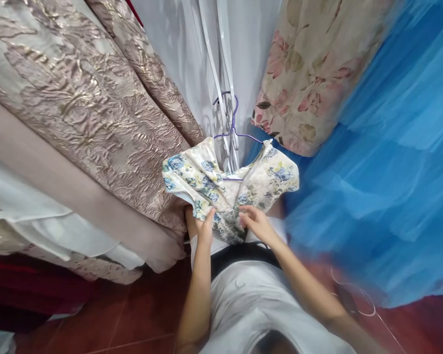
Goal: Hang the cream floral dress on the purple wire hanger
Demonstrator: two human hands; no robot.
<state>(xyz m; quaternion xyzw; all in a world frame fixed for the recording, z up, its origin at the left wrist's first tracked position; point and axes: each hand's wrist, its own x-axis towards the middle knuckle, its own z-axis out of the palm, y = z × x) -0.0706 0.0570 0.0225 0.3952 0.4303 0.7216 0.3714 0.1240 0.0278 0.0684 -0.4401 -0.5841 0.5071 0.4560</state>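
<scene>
Left hand (205,228) pinched the lower edge of the floral top (227,200); right hand (257,224), fingers curled, at its front, grip unclear. Top sat on purple hanger (235,118) before the waist. Downward tug risked slipping a shoulder off; hook might have snagged white straps (225,49).

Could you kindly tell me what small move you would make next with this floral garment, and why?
I would perhaps smooth the floral garment's lower front with the right hand, letting the left hand steady the side: the cloth looks creased below the neckline, and both hands are already at that part.
</scene>
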